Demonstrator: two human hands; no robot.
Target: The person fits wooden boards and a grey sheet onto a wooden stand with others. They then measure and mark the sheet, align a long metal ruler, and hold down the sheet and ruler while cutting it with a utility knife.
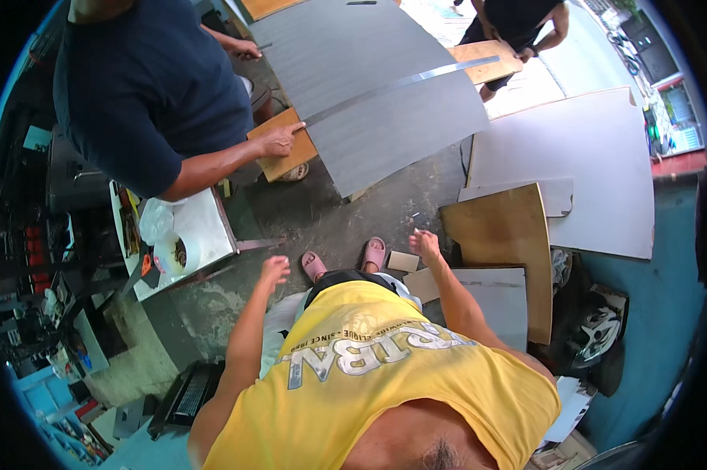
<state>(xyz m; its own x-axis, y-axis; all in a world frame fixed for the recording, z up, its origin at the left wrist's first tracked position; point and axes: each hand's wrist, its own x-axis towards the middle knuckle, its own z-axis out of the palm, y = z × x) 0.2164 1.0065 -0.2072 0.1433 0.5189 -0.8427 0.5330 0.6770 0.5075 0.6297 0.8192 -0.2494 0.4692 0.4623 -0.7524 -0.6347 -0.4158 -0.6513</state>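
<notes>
My left hand (274,270) hangs free above the concrete floor, fingers loosely apart, holding nothing. My right hand (425,244) is also empty, fingers loose, just left of a brown board (504,235) leaning on stacked sheets. I stand in pink sandals (343,260). Ahead lies a large grey laminate sheet (385,102) on a wooden board (283,153). A long metal straightedge (404,82) crosses the sheet. A person in a dark blue shirt (153,86) presses a hand (280,141) on its near end; a second person (518,23) holds the far end.
A small white table (197,227) with a plastic bag and a tape roll stands to my left. White and grey panels (580,157) lean at the right by a teal wall. A helmet (600,329) lies lower right. Cluttered shelves fill the left edge.
</notes>
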